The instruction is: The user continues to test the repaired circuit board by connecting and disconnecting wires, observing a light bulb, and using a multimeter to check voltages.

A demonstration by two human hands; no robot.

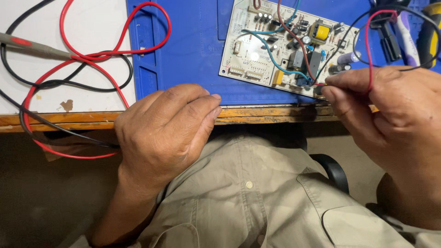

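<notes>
Tabletop (92, 27): white surface at far left, worn wooden edge along its near side; a blue work mat (193, 50) covers the middle and right of it, reaching to that edge.

Khaki shirt (248, 193) fills the near centre, below the tabletop edge; one pale button shows.

Left hand (165, 133): rests at the near edge of the tabletop, left of centre; fingers curled inward, loosely closed, tips touching the wooden edge; whether anything sits inside the curl cannot be told; red and black leads pass just beside the wrist.

Right hand (390, 115): near right; thumb and forefinger pinched shut on a thin red probe tip (321, 84), its point touching the near right edge of the circuit board; a red lead (369, 50) loops up from between the fingers.

Circuit board (287, 43): pale, rectangular, tilted slightly, lying on the blue mat at far centre-right; carries capacitors, a yellow transformer (320, 32), white connectors on its left side; teal and dark red wires cross over it.

Red test lead (92, 57) and black test lead (55, 82): tangled in loops over the white tabletop at left, hanging past the near edge.

Second probe (32, 46): grey handle with red band, lying on the tabletop at far left, untouched.

Tools at far right corner: dark and yellow handles (429, 27), partly cut off.
</notes>
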